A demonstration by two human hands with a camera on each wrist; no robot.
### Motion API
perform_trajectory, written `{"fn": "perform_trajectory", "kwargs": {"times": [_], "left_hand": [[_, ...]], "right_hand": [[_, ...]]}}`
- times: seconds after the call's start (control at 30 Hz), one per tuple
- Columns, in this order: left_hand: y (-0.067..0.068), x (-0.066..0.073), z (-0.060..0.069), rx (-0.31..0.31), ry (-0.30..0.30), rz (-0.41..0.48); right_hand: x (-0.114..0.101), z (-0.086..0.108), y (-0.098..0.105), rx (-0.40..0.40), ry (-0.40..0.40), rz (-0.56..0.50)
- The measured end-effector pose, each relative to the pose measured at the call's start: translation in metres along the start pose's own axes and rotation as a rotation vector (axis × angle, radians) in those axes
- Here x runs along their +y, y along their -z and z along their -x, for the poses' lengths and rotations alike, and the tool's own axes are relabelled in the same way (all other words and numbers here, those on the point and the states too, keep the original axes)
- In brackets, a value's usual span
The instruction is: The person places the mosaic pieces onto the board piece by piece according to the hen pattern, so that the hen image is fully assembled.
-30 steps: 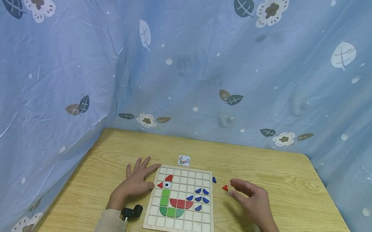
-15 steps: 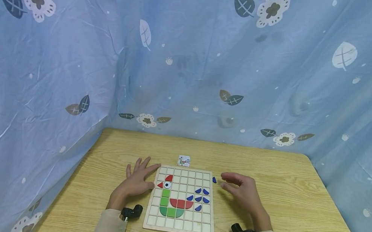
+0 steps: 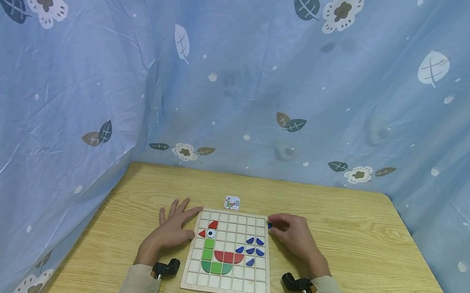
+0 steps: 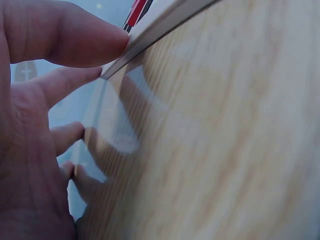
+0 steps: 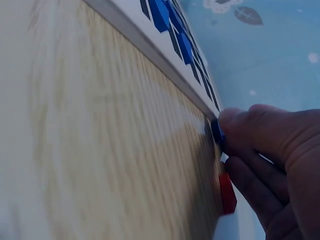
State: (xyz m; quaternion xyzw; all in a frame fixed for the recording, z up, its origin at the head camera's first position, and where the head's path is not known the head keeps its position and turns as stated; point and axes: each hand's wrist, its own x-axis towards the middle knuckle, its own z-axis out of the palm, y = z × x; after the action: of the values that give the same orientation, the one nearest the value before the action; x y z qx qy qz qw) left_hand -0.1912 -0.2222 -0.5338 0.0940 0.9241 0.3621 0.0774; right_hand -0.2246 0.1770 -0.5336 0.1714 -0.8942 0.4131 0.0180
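My left hand (image 3: pixel 172 230) lies spread at the left edge of a wooden grid board (image 3: pixel 220 283), thumb and index finger touching its rim. Flat pieces on the board form a bird: a red triangle (image 3: pixel 202 233), a round eye piece (image 3: pixel 211 233), green squares (image 3: pixel 208 254), a red row (image 3: pixel 228 257) and several blue segment pieces (image 3: pixel 259 252). At the board's upper right edge my right hand (image 3: pixel 294 235) pinches a blue segment piece (image 5: pixel 217 132) between thumb and finger. Below those fingers, a loose red piece (image 5: pixel 227 194) shows in the right wrist view; the hand hides it from the head view.
A small picture card (image 3: pixel 232 202) with a similar bird pattern lies just behind the board. The wooden table (image 3: pixel 340 205) extends on both sides. A blue patterned curtain (image 3: pixel 240 94) hangs behind the table and at its sides.
My right hand has moved left to the board's edge and closed finger and thumb on the blue piece, passing over the loose red triangle. The left hand stays put.
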Motion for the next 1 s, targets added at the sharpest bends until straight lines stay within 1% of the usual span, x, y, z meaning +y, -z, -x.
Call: {"fn": "perform_trajectory", "kwargs": {"times": [0.27,0.57,0.67,0.8,0.9,1.0], "left_hand": [[0.000,0.001,0.000,-0.011,0.006,0.011],[0.001,0.001,0.000,-0.010,0.006,0.010],[0.001,0.002,-0.001,-0.006,0.002,0.009],[0.000,0.000,-0.002,-0.008,0.006,0.007],[0.000,-0.002,-0.003,-0.012,0.013,0.004],[-0.001,-0.002,-0.003,-0.007,0.008,0.007]], "right_hand": [[-0.004,-0.004,-0.007,0.030,0.013,0.049],[-0.006,-0.001,-0.005,0.050,0.010,0.055],[-0.008,0.004,-0.002,0.075,0.007,0.054],[-0.012,0.015,0.003,0.098,-0.021,0.047],[-0.015,0.026,0.004,0.102,-0.033,0.037],[-0.019,0.037,0.004,0.106,-0.034,0.011]]}}
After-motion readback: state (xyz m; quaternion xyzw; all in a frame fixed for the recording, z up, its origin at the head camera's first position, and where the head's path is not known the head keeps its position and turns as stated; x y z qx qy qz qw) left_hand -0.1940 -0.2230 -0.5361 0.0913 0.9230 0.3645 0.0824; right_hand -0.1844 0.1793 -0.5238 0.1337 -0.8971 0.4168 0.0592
